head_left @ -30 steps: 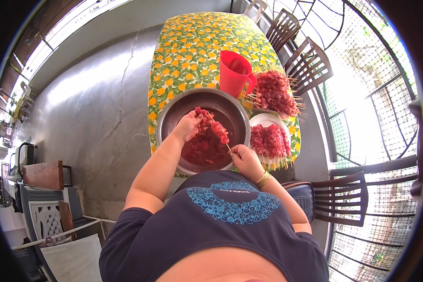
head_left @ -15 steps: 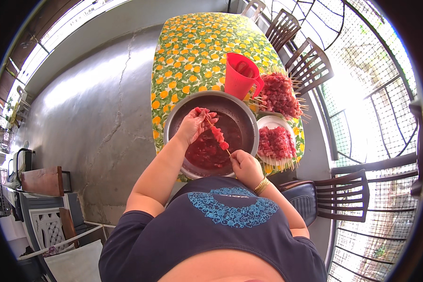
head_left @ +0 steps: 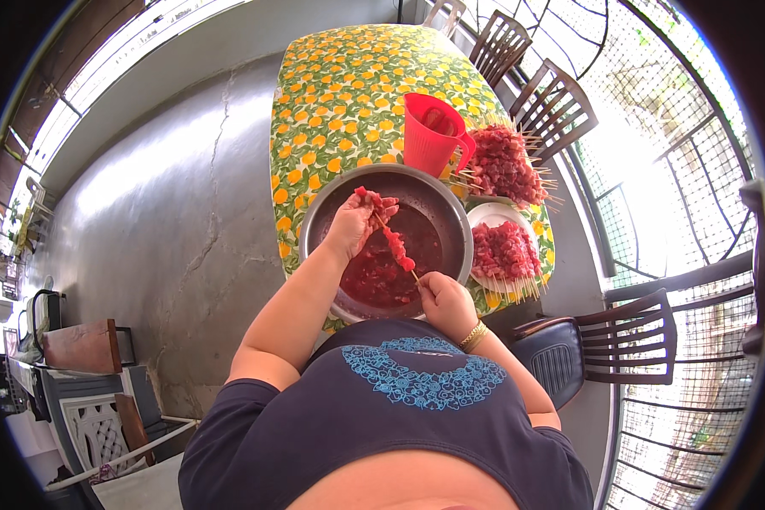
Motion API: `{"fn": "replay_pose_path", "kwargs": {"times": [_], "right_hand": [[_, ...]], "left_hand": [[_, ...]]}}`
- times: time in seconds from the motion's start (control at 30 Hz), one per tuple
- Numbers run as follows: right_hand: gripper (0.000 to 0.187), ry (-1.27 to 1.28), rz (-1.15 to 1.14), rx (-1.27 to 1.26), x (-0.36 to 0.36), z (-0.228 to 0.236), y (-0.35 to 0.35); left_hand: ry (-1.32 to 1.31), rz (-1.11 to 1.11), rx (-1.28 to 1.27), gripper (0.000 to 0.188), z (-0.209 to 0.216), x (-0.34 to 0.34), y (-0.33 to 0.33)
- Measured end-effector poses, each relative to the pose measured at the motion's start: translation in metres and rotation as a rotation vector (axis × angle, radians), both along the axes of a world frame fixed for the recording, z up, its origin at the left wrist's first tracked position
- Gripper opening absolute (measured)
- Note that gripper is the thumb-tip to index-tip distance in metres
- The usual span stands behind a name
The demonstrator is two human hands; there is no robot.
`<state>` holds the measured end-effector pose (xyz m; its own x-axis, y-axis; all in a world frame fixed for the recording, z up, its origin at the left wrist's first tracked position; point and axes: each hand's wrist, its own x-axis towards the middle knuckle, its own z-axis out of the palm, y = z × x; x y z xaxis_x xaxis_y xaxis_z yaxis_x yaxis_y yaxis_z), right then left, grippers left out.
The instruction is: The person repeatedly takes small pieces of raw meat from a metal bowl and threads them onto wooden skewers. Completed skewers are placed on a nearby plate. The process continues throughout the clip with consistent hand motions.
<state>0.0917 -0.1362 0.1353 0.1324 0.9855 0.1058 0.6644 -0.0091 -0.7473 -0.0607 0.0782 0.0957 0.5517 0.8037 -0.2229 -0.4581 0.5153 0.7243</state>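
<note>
Over a wide steel basin point(head_left: 314, 197), my right hand point(head_left: 448, 306) pinches the bare lower end of a bamboo skewer. Pieces of raw red meat point(head_left: 396, 247) are threaded along the stick, which slants up to the left. At its upper end my left hand point(head_left: 354, 228) is closed on a piece of raw meat point(head_left: 363, 194), with the fingers around the stick's tip. Loose meat in reddish liquid point(head_left: 374, 276) lies in the basin below both hands.
Right of the basin, a white plate point(head_left: 490, 214) bears meat skewers point(head_left: 506, 252). Beyond it is a taller pile of skewers point(head_left: 506, 166). A red pitcher point(head_left: 429, 140) stands behind the basin on the fruit-patterned tablecloth point(head_left: 340, 93). A chair point(head_left: 552, 361) is close to my right.
The hands and skewer keep nearly the same place over the basin. My left fingers have shifted slightly at the skewer's upper end. The view has turned a little.
</note>
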Motion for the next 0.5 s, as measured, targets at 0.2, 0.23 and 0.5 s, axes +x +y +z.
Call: {"fn": "replay_pose_path", "kwargs": {"times": [0.2, 0.23, 0.5], "right_hand": [[0.011, 0.061, -0.043, -0.001, -0.003, -0.004, -0.005], [0.011, 0.069, -0.043, 0.017, -0.003, -0.004, -0.005], [0.011, 0.170, -0.085, -0.055, -0.006, -0.006, -0.005]], "left_hand": [[-0.057, 0.010, -0.179, 0.024, 0.003, 0.004, -0.003], [-0.056, -0.008, -0.203, 0.024, 0.003, 0.004, -0.004], [-0.124, -0.026, -0.379, 0.022, -0.001, 0.005, -0.014]]}}
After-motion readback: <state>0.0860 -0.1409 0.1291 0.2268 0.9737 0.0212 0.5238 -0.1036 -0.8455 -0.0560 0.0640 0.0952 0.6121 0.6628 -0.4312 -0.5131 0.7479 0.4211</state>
